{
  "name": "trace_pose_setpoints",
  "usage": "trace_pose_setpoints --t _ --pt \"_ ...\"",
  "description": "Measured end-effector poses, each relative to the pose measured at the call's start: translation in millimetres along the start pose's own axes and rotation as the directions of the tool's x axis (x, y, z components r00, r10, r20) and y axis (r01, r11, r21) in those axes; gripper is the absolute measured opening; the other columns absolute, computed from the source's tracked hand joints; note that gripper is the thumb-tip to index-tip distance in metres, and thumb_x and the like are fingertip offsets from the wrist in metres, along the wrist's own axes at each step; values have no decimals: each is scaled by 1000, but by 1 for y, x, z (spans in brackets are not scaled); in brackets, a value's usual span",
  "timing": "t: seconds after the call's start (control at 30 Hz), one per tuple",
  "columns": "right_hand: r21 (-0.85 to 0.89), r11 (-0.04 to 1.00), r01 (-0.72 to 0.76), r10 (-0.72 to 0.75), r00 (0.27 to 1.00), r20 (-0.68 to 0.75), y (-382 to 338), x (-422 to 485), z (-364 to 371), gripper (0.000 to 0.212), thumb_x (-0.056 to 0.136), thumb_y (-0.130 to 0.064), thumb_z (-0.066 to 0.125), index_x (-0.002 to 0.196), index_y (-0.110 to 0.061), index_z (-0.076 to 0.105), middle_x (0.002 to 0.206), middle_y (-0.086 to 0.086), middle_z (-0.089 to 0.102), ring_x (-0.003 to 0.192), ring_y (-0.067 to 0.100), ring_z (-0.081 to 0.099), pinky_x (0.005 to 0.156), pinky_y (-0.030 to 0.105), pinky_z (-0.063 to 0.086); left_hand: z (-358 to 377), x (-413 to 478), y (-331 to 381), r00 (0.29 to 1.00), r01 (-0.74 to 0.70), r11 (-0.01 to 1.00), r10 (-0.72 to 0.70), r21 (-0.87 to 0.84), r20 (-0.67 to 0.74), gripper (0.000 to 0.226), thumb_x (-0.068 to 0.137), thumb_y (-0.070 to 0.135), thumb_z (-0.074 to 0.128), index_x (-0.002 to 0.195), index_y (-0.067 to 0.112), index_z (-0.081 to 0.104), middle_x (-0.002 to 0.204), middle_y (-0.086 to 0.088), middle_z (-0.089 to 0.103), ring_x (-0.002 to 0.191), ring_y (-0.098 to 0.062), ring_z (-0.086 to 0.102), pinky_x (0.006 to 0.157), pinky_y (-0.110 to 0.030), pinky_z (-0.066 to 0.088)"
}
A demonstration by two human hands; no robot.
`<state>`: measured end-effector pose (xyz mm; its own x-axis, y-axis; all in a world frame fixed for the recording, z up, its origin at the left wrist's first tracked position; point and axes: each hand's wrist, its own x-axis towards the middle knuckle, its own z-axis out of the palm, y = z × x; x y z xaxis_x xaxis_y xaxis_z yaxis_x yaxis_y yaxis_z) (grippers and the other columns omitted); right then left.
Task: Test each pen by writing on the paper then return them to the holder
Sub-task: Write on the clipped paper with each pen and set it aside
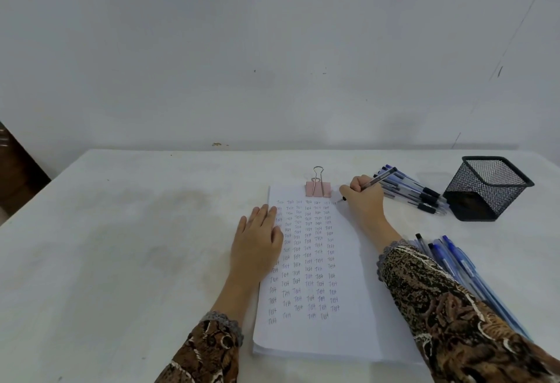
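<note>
Two hands are at work on the white table [121, 231]. The right hand [363, 200] pinches one pen [374, 183] between its fingers, and the pen's tip touches the paper [348, 337] at the far right end of the top row. The left hand [257, 243] lies flat with its fingers spread out a little, pressing on the left edge of the paper to keep it from sliding. It holds nothing.

The paper is a stack of sheets, held at the far end by a pink clip [318, 187]. It is covered with many rows of the small word "Test". So the step in hand looks like the writing test for this one pen, out in the bare margin to the right of the rows.

The next move should be to lift the pen off the page and put it away. The black mesh holder [486, 188] stands to the right, well apart from the paper. It looks empty, as far as its dark inside can be seen.

One bunch of pens [415, 193] lies on the table between the right hand and the holder. Another bunch of blue pens [454, 261] lies nearer, partly under the right sleeve [454, 316]. It is not clear which bunch has been tested. Judging by this, all the pens must yet go back into the holder.
</note>
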<state>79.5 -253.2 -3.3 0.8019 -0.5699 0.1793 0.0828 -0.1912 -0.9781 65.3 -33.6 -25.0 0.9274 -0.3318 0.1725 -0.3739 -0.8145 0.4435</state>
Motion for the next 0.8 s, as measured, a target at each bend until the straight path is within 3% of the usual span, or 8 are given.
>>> trace_pose_setpoints --t 0.27,0.33,0.43,0.5,0.57,0.67,0.8 --pt "15 1000 15 -15 1000 -20 4 2 2 47 70 16 51 52 -19 24 52 -3 23 50 7 20 50 19 18 2 0 -1 1000 -6 1000 6 5 -2 49 97 24 28 145 19 23 154 2 19 142 -10 10 116 -30 2" --pt "178 982 -67 70 997 -13 5 4 -1 49 74 16 49 51 -19 24 46 -7 24 45 8 20 46 19 19 2 1 -1 1000 -8 1000 8 -5 -6 48 97 24 29 145 20 23 153 2 20 142 -10 10 116 -30 2" --pt "492 836 -241 267 963 18 -2 7 -7 39 92 -3 51 61 -17 33 40 -6 34 30 7 27 35 13 21 3 1 -2 999 -20 1000 19 -9 -29 48 96 26 27 144 19 27 152 1 23 142 -11 14 116 -30 5" --pt "561 751 -348 368 926 82 -8 4 -10 29 98 -33 47 74 -19 37 40 -5 41 30 9 34 33 13 22 4 1 -2 999 -24 1000 24 -7 -41 48 96 26 28 143 17 30 151 0 27 141 -12 17 117 -32 8" --pt "630 659 -411 415 897 151 -11 -2 -8 35 96 -53 34 82 -21 38 40 -5 39 29 10 32 34 12 19 4 0 -1 998 -22 1000 21 -8 -61 52 93 32 24 140 14 37 148 -3 33 139 -16 24 116 -36 15" --pt "705 567 -426 432 882 185 -13 -15 0 39 98 -51 30 85 -17 47 41 -5 40 31 10 34 35 12 24 6 0 -3 993 -53 998 55 21 -108 67 83 39 13 134 10 45 141 -8 44 133 -21 36 111 -42 26" --pt "790 379 -482 434 847 308 -14 -31 10 27 101 -32 35 92 -14 53 47 -5 41 39 8 34 38 16 31 1 -2 1 998 -20 1000 19 -6 -66 62 84 35 19 139 15 39 146 -3 36 137 -16 28 116 -34 16"
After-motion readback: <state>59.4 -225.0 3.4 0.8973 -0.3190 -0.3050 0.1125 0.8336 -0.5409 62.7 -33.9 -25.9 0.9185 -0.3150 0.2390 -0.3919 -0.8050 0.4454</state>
